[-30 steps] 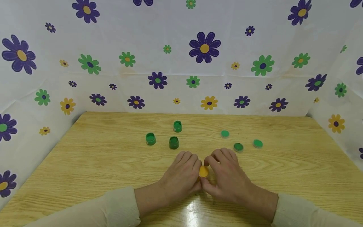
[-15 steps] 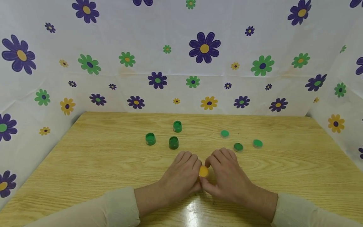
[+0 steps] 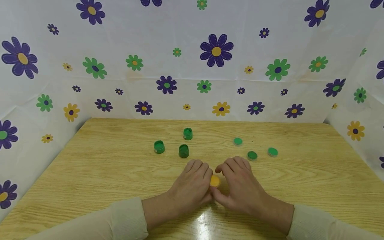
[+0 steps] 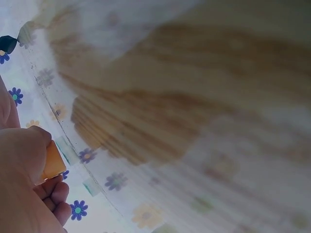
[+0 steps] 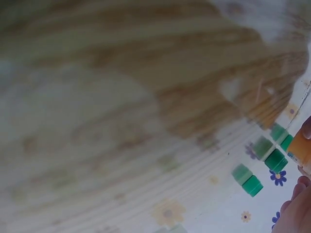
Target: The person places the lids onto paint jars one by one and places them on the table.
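Note:
A small yellow-orange paint jar (image 3: 215, 181) is between both hands, low over the wooden table. My left hand (image 3: 192, 183) grips the jar from the left, and most of its body is hidden behind those fingers. My right hand (image 3: 241, 186) is at the jar's right side, thumb below the yellow top and index finger curled just above it. In the left wrist view the orange jar (image 4: 54, 162) shows between thumb and fingers. The right wrist view catches the jar (image 5: 300, 149) at its edge, with a bit of label.
Beyond the left hand stand three small green paint jars (image 3: 184, 151), their tops open. Three round green lids (image 3: 252, 155) lie beyond the right hand. A flowered white cloth (image 3: 192, 66) hangs behind the wooden table (image 3: 120, 173) and along its sides.
The right index finger shifts slightly at the jar's top, and the jar moves a touch to the left. The green jars and lids stay put.

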Motion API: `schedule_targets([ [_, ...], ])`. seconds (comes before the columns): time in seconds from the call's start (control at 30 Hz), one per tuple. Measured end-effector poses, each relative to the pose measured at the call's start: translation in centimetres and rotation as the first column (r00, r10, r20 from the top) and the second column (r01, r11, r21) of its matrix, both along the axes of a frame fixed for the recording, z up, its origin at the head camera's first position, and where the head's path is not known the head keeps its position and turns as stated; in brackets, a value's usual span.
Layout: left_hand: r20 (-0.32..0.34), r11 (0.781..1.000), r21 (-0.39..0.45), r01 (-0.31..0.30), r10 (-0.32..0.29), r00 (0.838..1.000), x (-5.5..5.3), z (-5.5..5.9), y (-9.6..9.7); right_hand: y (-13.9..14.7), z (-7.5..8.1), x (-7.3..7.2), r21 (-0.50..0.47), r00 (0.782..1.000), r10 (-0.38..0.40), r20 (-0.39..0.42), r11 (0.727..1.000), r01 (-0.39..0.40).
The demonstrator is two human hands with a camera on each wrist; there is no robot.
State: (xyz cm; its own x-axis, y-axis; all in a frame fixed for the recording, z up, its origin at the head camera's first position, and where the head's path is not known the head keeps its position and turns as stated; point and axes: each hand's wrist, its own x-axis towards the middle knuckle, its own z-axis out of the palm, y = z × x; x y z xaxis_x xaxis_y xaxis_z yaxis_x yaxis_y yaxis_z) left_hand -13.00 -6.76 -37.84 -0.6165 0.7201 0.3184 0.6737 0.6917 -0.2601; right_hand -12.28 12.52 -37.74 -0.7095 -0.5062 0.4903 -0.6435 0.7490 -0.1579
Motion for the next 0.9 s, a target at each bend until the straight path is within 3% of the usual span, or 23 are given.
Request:
schedule_targets([
  [0.33, 0.005, 0.998, 0.058, 0.019, -0.020, 1.000, 0.05, -0.15, -0.04, 0.14, -0.10, -0.11, -0.023, 0.999, 0.046, -0.017, 0.999, -0.047],
  [0.9, -0.007, 0.999, 0.035, 0.015, -0.014, 1.000, -0.02, -0.13, -0.01, 0.06, 0.04, -0.01, 0.002, 0.999, 0.032, 0.010, 1.000, -0.032],
])
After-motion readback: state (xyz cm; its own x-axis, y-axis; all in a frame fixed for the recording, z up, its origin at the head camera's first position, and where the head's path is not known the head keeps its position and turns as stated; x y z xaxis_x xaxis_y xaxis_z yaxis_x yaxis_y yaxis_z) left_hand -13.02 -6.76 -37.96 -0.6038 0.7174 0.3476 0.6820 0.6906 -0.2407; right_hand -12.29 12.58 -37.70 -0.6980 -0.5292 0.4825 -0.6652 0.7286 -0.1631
